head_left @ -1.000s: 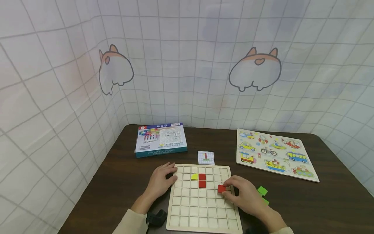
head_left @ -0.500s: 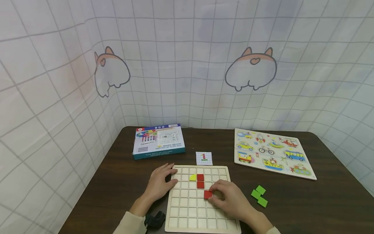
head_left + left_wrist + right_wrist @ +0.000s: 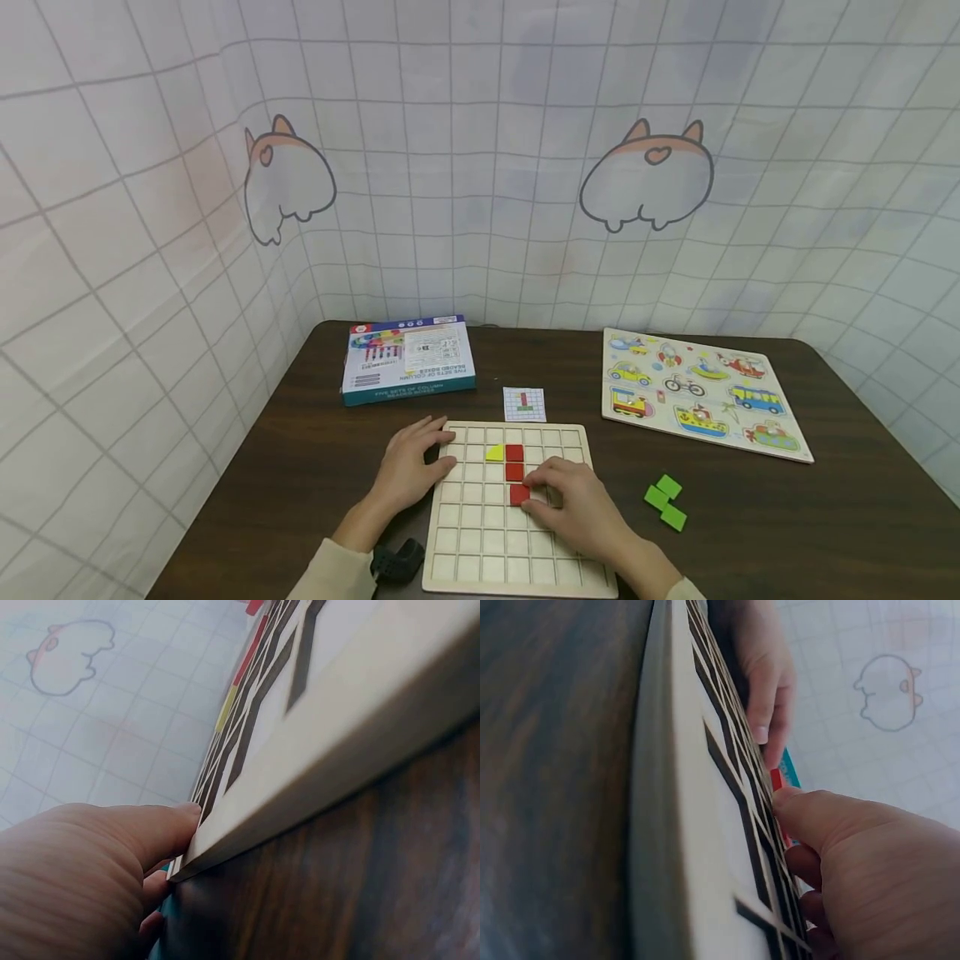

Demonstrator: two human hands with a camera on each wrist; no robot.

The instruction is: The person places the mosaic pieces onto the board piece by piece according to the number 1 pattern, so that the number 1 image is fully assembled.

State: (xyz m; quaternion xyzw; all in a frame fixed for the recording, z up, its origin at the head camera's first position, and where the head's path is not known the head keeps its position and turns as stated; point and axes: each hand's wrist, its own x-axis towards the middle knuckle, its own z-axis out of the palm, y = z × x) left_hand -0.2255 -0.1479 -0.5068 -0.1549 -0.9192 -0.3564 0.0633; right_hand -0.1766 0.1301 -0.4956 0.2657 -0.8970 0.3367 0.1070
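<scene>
Head view, from the left: a box (image 3: 408, 358) lies at the table's (image 3: 315, 467) 11 o'clock. The left hand (image 3: 411, 468) rests flat, fingers relaxed, on the grid board's (image 3: 517, 567) upper left edge, holding nothing. On the board a yellow piece (image 3: 494, 453) sits at 9 o'clock of the top red square (image 3: 514, 452), with a second red square (image 3: 514, 472) directly at its 6 o'clock. The right hand (image 3: 577, 504) pinches a third red tile (image 3: 519, 494) in its fingertips, set in the cell below those two. A card (image 3: 524, 404) lies at the board's 12 o'clock. Green pieces (image 3: 664, 502) lie at the board's 3 o'clock, a vehicle puzzle (image 3: 701, 392) at 1 o'clock.
</scene>
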